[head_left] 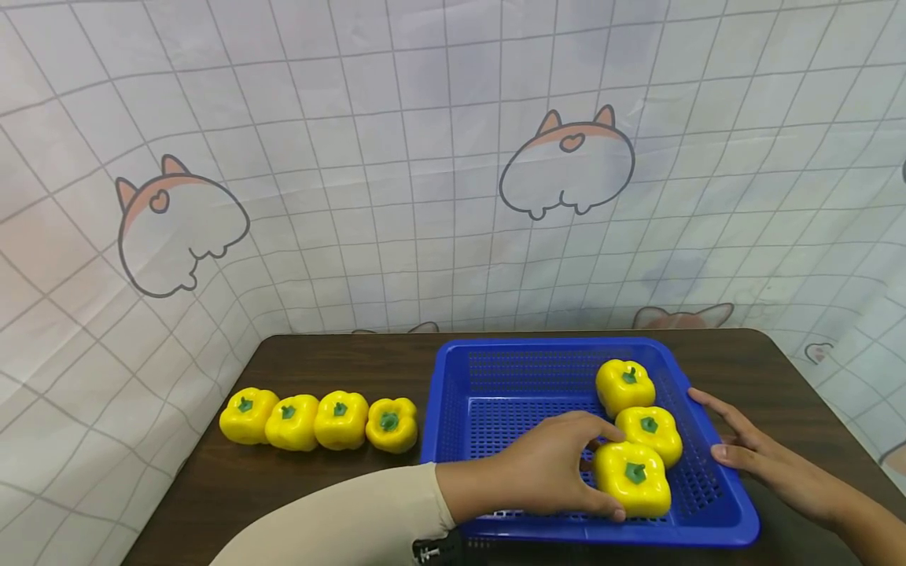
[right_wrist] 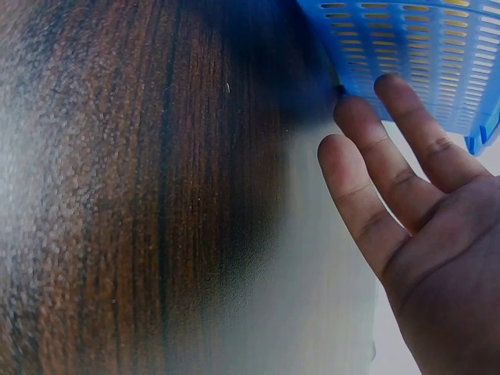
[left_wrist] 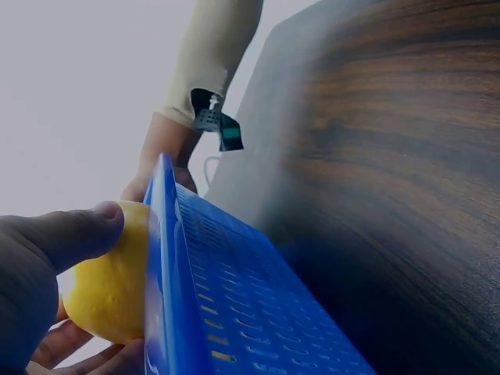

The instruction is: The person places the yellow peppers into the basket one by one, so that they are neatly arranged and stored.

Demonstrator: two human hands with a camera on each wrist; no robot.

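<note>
"Grip, from your end?"

"On my feed: left hand [head_left: 555, 464], thumb and fingers curled around the front yellow pepper [head_left: 632, 486], spread to its width. Pepper sits inside the blue basket [head_left: 440, 393], right side, near corner. Two more peppers [head_left: 649, 440] run behind it."

"Right hand [head_left: 760, 452]?"

"I see it at the basket's right rim, fingers loosely extended, holding nothing. Four peppers [head_left: 341, 431] in a row on the dark table [head_left: 304, 362], left of the basket."
</note>
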